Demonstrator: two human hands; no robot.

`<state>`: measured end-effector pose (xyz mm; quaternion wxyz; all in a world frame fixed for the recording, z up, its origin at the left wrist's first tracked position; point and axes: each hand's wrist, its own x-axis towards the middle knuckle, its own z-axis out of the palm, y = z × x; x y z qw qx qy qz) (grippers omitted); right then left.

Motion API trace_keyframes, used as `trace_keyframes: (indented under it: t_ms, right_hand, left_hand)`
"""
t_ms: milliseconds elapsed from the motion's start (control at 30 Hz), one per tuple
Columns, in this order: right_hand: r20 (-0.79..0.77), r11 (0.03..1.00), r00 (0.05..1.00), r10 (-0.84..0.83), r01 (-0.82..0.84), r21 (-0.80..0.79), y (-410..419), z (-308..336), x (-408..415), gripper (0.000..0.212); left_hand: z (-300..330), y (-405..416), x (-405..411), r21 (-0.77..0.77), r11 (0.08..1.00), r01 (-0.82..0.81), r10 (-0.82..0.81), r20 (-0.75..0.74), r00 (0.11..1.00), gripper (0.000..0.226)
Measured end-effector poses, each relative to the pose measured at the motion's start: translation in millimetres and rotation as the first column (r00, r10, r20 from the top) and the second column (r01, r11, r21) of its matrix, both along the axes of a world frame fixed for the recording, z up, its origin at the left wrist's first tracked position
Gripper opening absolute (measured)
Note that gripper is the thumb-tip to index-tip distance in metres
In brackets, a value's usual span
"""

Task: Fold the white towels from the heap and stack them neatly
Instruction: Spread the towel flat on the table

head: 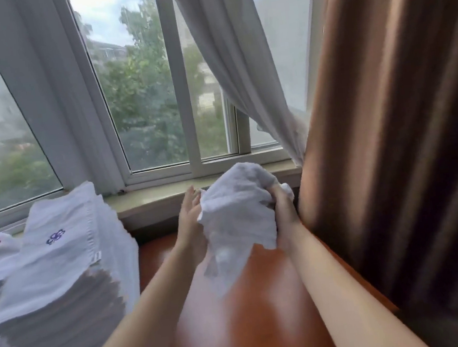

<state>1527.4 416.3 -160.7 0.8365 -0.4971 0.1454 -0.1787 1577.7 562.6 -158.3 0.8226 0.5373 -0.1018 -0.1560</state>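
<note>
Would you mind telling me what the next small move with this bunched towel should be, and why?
Probably spread it flat on the wooden table. The white towel is crumpled and held in the air; the right hand grips one side while the left hand rests open against the other. No edges are aligned yet, so it is not ready for the tall folded stack.

Single head-mounted wide-angle view, facing forward and slightly down. Close range on both forearms over wooden table [260, 312]; window [139, 98] directly ahead, brown curtain [393, 126] at right edge.
</note>
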Motion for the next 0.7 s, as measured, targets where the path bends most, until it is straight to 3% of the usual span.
trace_keyframes:
  t_ms: [33, 67, 133, 167, 300, 367, 433, 500, 567, 633, 700]
  right_hand:
    - [-0.006, 1.0, 1.0, 0.014, -0.014, -0.014, -18.8, -4.8, -5.5, 0.021]
    - [-0.019, 0.999, 0.999, 0.05, -0.05, -0.01, -38.3, -11.8, -11.0, 0.029]
    - [-0.038, 0.992, 0.991, 0.13, -0.129, 0.011, -73.5, -26.9, -19.8, 0.046]
    - [-0.055, 0.989, 0.988, 0.145, -0.144, 0.035, -87.6, -32.3, -22.2, 0.049]
    - [-0.099, 0.97, 0.973, 0.206, -0.19, 0.153, -128.2, -54.7, -30.0, 0.038]
    - [-0.218, 0.975, 0.951, 0.218, -0.201, 0.099, -146.0, -66.3, -25.9, 0.019]
    - [-0.308, 0.96, 0.909, 0.281, -0.263, 0.098, -160.6, -84.4, -18.7, 0.016]
    - [-0.363, 0.942, 0.87, 0.334, -0.323, 0.093, -168.2, -102.6, -7.2, 0.011]
    - [-0.402, 0.927, 0.836, 0.374, -0.356, 0.123, -170.3, -113.3, 10.0, 0.016]
    - [-0.38, 0.888, 0.803, 0.459, -0.422, 0.18, -166.6, -111.1, 38.1, 0.035]
    - [-0.353, 0.866, 0.791, 0.5, -0.444, 0.232, -166.1, -98.9, 76.7, 0.04]
  left_hand:
    - [-0.1, -17.6, -6.3, -0.012, 0.999, 0.037, -0.038, -0.023, 0.999, 0.018]
    - [-1.5, -34.3, -13.9, -0.023, 0.997, 0.072, -0.072, -0.036, 0.997, 0.01]
    - [-14.6, -65.9, -22.9, 0.052, 0.992, 0.119, -0.119, -0.008, 0.993, 0.045]
    - [-19.5, -79.7, -31.1, 0.098, 0.987, 0.131, -0.133, 0.013, 0.991, 0.048]
    - [-46.3, -106.6, -43.1, 0.272, 0.943, 0.191, -0.159, -0.138, 0.978, 0.018]
    - [-71.7, -117.3, -29.3, 0.479, 0.859, 0.179, -0.102, -0.183, 0.978, 0.029]
    - [-91.7, -126.6, -16.7, 0.663, 0.713, 0.228, -0.101, -0.225, 0.969, 0.042]
    - [-110.1, -129.9, -4.5, 0.699, 0.631, 0.335, -0.178, -0.289, 0.941, 0.039]
    - [-122.0, -126.3, 13.4, 0.65, 0.649, 0.395, -0.206, -0.35, 0.914, 0.031]
    - [-121.5, -120.6, 45.1, 0.557, 0.746, 0.364, -0.188, -0.348, 0.918, 0.028]
    - [-106.6, -111.4, 89.6, 0.437, 0.867, 0.24, -0.096, -0.325, 0.941, 0.044]
